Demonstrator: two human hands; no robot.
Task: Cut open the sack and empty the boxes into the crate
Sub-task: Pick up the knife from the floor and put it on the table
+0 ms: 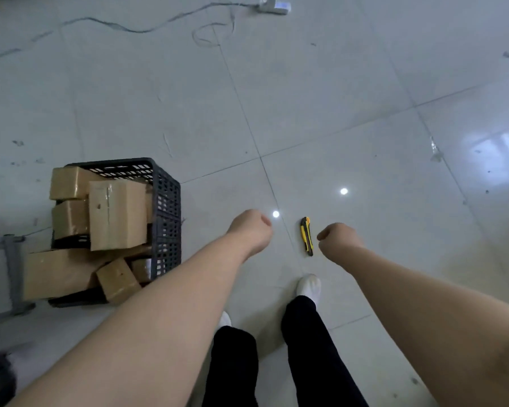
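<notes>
A dark plastic crate point(167, 218) stands on the tiled floor at the left, piled with several brown cardboard boxes point(116, 214) that rise above its rim. A yellow and black utility knife point(306, 236) lies on the floor between my hands. My left hand point(252, 230) hangs above the floor to the knife's left, fingers curled shut with nothing in them. My right hand point(337, 237) is just right of the knife, also curled shut and empty. No sack is in view.
A white power strip point(274, 5) and its grey cable point(130, 26) lie at the far edge of the floor. A grey metal frame point(12, 271) stands left of the crate. My feet in white socks point(309, 287) are below the knife.
</notes>
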